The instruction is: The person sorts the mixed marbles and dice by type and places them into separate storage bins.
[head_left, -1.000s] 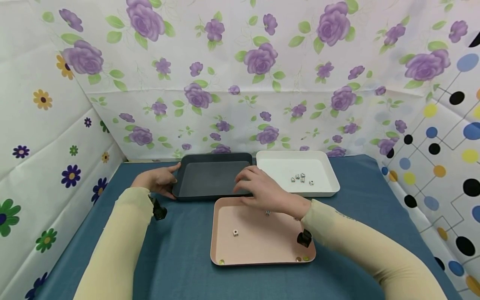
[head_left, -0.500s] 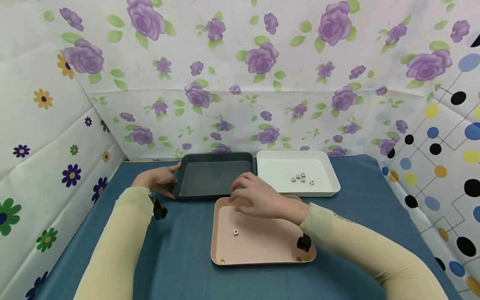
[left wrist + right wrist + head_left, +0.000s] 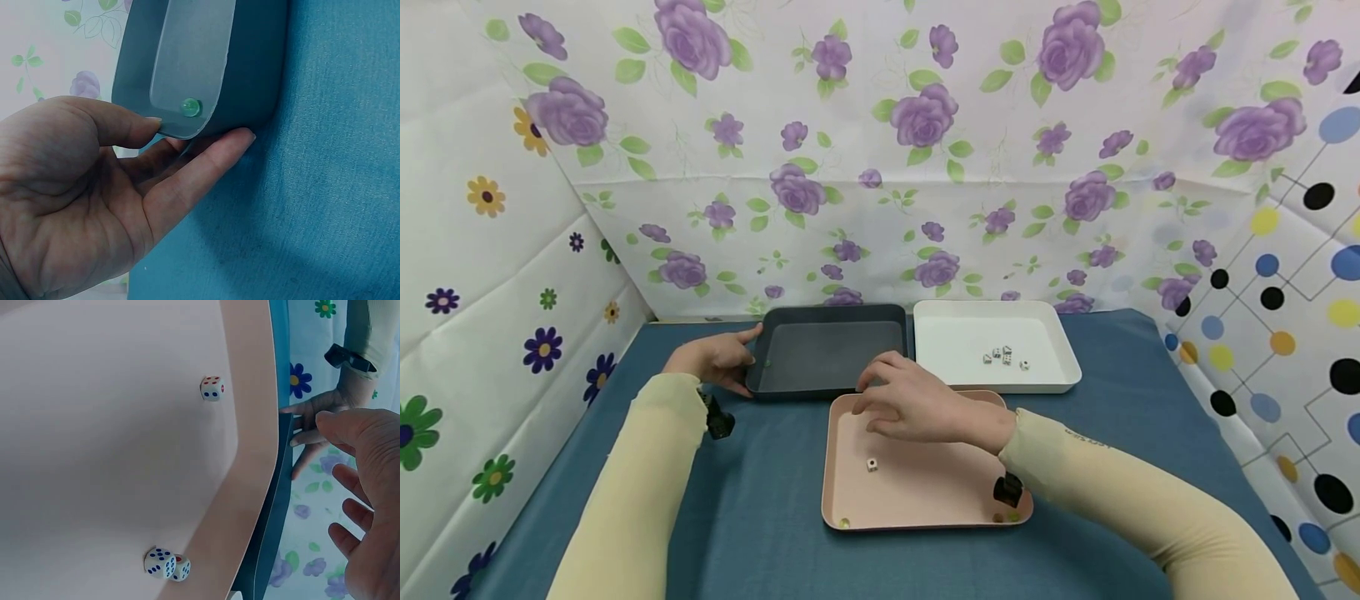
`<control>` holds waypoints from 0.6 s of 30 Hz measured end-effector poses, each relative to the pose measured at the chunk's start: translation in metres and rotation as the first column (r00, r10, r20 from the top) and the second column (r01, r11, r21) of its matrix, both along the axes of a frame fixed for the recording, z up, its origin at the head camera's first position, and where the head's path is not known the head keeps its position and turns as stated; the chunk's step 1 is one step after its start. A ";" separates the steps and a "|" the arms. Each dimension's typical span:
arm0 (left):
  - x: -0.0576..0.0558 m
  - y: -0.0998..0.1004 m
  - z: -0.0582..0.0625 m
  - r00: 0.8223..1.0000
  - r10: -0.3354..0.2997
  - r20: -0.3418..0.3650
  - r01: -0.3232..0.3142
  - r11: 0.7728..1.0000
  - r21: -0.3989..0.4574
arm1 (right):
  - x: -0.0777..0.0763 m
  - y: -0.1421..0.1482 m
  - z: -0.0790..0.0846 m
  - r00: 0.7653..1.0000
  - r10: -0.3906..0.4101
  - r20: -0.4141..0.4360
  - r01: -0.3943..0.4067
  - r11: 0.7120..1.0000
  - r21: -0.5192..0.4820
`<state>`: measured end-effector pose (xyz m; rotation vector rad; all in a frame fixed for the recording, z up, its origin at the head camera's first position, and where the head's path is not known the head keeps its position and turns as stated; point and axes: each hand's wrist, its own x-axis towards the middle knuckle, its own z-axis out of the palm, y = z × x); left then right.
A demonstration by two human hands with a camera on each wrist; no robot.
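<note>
My left hand (image 3: 711, 362) grips the left end of the dark grey tray (image 3: 827, 317). In the left wrist view its thumb is on the rim and its fingers lie along the outer wall. A green marble (image 3: 190, 107) sits inside that tray near the held end. My right hand (image 3: 913, 400), fingers loosely bent and holding nothing, hovers over the back of the pink tray (image 3: 925, 500). One die (image 3: 872, 465) lies towards the left of the pink tray. Two more dice, one white die (image 3: 160, 562) partly covering another (image 3: 181, 567), show in the right wrist view.
A white tray (image 3: 947, 333) with several dice (image 3: 1006, 357) stands at the back right, beside the dark tray. Small marbles lie in the pink tray's front corners, a yellowish marble (image 3: 845, 523) at left. Patterned cloth (image 3: 850, 167) hangs behind the blue-covered table (image 3: 752, 500).
My right hand has drawn back from the dark tray's edge towards me, over the pink tray. The green marble has appeared in the dark tray and rolled along its left end. My left hand stays put.
</note>
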<state>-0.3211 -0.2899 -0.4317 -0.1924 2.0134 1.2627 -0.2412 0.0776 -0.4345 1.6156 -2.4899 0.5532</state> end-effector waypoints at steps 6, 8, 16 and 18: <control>-0.001 -0.001 -0.003 1.000 0.010 0.000 -0.010 1.000 0.000 | 0.004 -0.003 0.002 0.999 0.036 -0.001 -0.036 0.999 0.019; -0.001 -0.001 -0.003 1.000 0.017 0.004 -0.017 1.000 0.001 | 0.005 -0.004 0.001 0.999 0.044 -0.002 -0.044 0.999 0.030; -0.001 -0.001 -0.001 1.000 0.011 0.003 -0.011 1.000 -0.003 | 0.010 -0.008 0.001 0.995 0.096 0.009 -0.096 0.994 0.061; -0.002 -0.001 -0.001 1.000 0.015 0.005 -0.015 1.000 -0.006 | 0.011 -0.009 0.000 0.994 0.112 0.008 -0.113 0.992 0.065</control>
